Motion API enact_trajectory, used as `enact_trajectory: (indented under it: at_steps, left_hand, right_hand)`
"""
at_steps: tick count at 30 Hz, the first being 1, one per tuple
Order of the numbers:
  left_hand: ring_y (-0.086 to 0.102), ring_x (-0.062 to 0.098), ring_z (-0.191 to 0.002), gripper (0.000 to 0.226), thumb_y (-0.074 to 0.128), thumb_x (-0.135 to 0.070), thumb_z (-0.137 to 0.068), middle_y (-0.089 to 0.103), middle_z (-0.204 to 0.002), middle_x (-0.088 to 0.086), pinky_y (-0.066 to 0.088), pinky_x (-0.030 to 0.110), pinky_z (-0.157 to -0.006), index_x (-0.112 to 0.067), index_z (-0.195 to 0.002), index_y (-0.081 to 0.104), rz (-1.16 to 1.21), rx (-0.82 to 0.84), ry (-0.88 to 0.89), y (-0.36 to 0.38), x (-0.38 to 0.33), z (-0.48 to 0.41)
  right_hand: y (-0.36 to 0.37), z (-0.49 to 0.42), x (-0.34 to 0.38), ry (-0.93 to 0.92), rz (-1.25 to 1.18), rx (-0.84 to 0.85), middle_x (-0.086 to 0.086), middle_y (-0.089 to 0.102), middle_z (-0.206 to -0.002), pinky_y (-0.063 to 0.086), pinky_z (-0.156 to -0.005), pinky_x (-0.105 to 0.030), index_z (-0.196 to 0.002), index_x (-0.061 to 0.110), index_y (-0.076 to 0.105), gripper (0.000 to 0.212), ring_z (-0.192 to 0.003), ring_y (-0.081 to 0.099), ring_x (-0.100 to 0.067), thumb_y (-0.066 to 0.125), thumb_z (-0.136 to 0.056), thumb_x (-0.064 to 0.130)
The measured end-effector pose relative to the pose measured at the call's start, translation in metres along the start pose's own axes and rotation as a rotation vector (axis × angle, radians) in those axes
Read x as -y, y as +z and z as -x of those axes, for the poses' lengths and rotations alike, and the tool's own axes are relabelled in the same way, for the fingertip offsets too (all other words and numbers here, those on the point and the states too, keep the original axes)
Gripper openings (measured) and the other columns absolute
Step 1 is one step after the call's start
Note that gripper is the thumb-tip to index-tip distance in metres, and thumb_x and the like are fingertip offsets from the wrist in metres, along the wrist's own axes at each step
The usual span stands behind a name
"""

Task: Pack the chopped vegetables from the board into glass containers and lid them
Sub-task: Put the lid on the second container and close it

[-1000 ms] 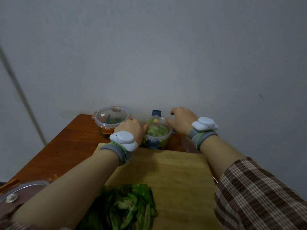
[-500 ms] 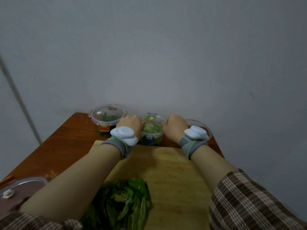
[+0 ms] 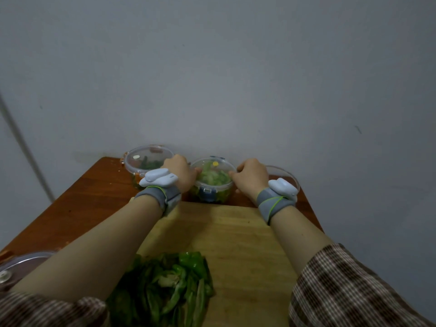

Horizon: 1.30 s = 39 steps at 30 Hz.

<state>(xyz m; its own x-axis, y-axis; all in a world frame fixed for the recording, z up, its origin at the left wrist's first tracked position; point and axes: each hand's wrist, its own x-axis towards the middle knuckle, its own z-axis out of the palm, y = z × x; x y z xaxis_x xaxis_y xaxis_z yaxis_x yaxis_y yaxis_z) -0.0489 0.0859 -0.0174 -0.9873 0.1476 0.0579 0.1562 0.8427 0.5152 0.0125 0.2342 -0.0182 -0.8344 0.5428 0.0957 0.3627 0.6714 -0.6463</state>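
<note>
A round glass container [image 3: 213, 185] with blue lid clips holds pale green chopped vegetables and stands just beyond the wooden cutting board [image 3: 236, 237]. My left hand [image 3: 180, 172] grips its left side and my right hand [image 3: 250, 177] grips its right side, fingers curled over the lid's edges. A second lidded container [image 3: 145, 161] with orange clips holds dark green pieces at the back left. A pile of cut green pepper [image 3: 169, 286] lies on the board's near part.
An empty glass bowl [image 3: 286, 173] shows behind my right wrist at the back right. A clear lid [image 3: 21, 267] with orange clips lies at the near left on the brown table [image 3: 77, 208]. The grey wall rises directly behind the containers.
My right hand moved from the far side of the blue-clipped container to its right side. The raised blue clip at the back is now down. Both hands now hold the lid's sides.
</note>
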Motion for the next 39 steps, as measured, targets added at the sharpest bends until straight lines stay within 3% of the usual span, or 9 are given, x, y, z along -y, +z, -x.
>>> enact_trajectory:
  at_steps: [4, 8, 12, 17, 21, 25, 27, 31, 39]
  left_hand:
    - [0.063, 0.029, -0.069, 0.022, 0.057, -0.02, -0.079, 0.062, -0.072, 0.015, 0.05, 0.033, -0.063, 0.0, -0.08, 0.068, 0.205, 0.113, 0.015, 0.004, -0.003, -0.006]
    - [0.057, 0.029, -0.071, 0.013, 0.051, -0.009, -0.082, 0.06, -0.078, 0.019, 0.045, 0.033, -0.065, -0.002, -0.078, 0.061, 0.203, 0.125, 0.056, 0.008, -0.016, -0.015]
    - [0.06, 0.031, -0.082, 0.012, 0.055, -0.007, -0.085, 0.062, -0.083, 0.021, 0.047, 0.033, -0.073, -0.002, -0.084, 0.064, 0.137, 0.087, 0.112, 0.004, -0.022, -0.028]
    - [0.06, 0.031, -0.113, 0.035, 0.054, -0.017, -0.091, 0.063, -0.126, 0.014, 0.047, 0.034, -0.095, -0.011, -0.125, 0.061, 0.02, 0.036, 0.173, -0.004, -0.016, -0.033]
    - [0.064, 0.037, -0.094, 0.028, 0.055, -0.033, -0.091, 0.069, -0.103, 0.017, 0.053, 0.041, -0.08, -0.007, -0.094, 0.066, -0.129, -0.087, 0.267, -0.016, -0.008, -0.019]
    - [0.061, 0.034, -0.068, 0.047, 0.056, -0.042, -0.089, 0.058, -0.064, 0.011, 0.048, 0.034, -0.058, -0.009, -0.057, 0.048, -0.206, -0.087, 0.211, -0.021, -0.001, 0.001]
    - [0.062, 0.033, -0.07, 0.049, 0.058, -0.045, -0.087, 0.064, -0.072, 0.014, 0.046, 0.032, -0.058, -0.009, -0.057, 0.047, -0.183, -0.067, 0.162, -0.016, 0.0, 0.007]
    - [0.06, 0.033, -0.073, 0.045, 0.063, -0.042, -0.085, 0.06, -0.077, 0.014, 0.04, 0.032, -0.058, -0.007, -0.061, 0.047, -0.079, -0.059, 0.063, -0.011, -0.004, 0.008]
    - [0.06, 0.027, -0.071, 0.036, 0.066, -0.039, -0.082, 0.066, -0.079, 0.011, 0.044, 0.029, -0.06, -0.004, -0.081, 0.066, 0.066, -0.028, -0.006, -0.007, 0.003, 0.0]
  right_hand:
    - [-0.007, 0.001, 0.0, 0.002, 0.052, 0.026, -0.021, 0.072, -0.085, 0.058, -0.075, -0.043, -0.078, 0.001, 0.065, 0.034, -0.081, 0.07, -0.037, 0.066, -0.08, 0.035]
    - [-0.012, 0.005, 0.002, 0.004, 0.081, 0.018, -0.019, 0.072, -0.087, 0.057, -0.076, -0.043, -0.063, 0.015, 0.042, 0.034, -0.08, 0.07, -0.037, 0.065, -0.08, 0.033]
    - [-0.008, 0.004, 0.002, -0.051, 0.103, 0.063, -0.021, 0.072, -0.086, 0.057, -0.077, -0.04, -0.082, 0.001, 0.063, 0.029, -0.083, 0.07, -0.035, 0.059, -0.086, 0.029]
    - [-0.014, 0.002, 0.007, -0.057, 0.068, 0.2, -0.019, 0.073, -0.071, 0.06, -0.071, -0.045, -0.079, -0.003, 0.069, 0.03, -0.067, 0.071, -0.034, 0.06, -0.085, 0.025]
    - [-0.035, -0.01, 0.014, -0.143, 0.194, -0.055, -0.017, 0.071, -0.1, 0.049, -0.082, -0.034, -0.09, 0.005, 0.072, 0.023, -0.1, 0.064, -0.035, 0.06, -0.084, 0.023]
    - [-0.026, -0.017, 0.026, -0.179, 0.266, 0.024, -0.019, 0.063, -0.117, 0.045, -0.086, -0.034, -0.094, 0.003, 0.063, 0.02, -0.111, 0.056, -0.037, 0.054, -0.089, 0.02]
    - [-0.018, -0.016, 0.029, -0.141, 0.294, 0.104, -0.023, 0.062, -0.117, 0.044, -0.08, -0.032, -0.083, 0.004, 0.058, 0.019, -0.109, 0.057, -0.038, 0.053, -0.09, 0.02]
    - [-0.012, -0.015, 0.033, -0.095, 0.311, 0.166, -0.023, 0.06, -0.123, 0.047, -0.086, -0.034, -0.111, -0.003, 0.059, 0.03, -0.113, 0.057, -0.038, 0.051, -0.095, 0.02]
    - [-0.014, -0.025, 0.037, 0.001, 0.265, 0.163, -0.021, 0.062, -0.119, 0.047, -0.079, -0.032, -0.101, -0.003, 0.06, 0.024, -0.108, 0.06, -0.036, 0.061, -0.087, 0.017]
